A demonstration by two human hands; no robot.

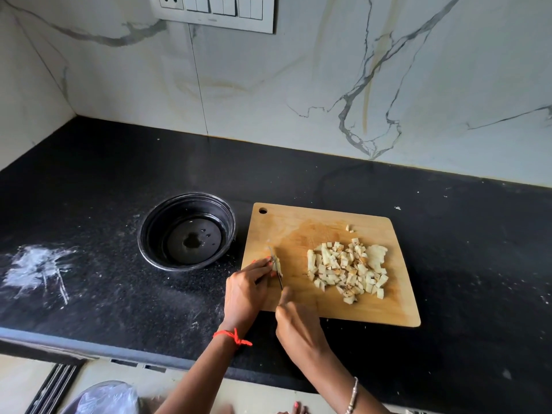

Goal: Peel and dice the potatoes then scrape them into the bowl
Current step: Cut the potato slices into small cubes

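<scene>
at the cutting board's (298,222) left edge, the left hand (248,289) pinches a last potato piece (276,262) while the right hand (298,324) grips the knife (280,276) slicing it; the diced pile (348,268) sits mid-board, and the bowl (143,234) beside that edge holds no potato yet.

Cutting board (298,228): pale wood, matt, stained darker near middle. Countertop (119,294): black speckled stone, dull sheen, white powdery smear. Bowl (155,231): black, glossy, wet inside. Wall (268,85): veined marble-look, smooth. Knife (280,277): thin metal blade. Potato piece (276,262): pale, matt. Wrist thread (233,336): red cloth cord.
</scene>
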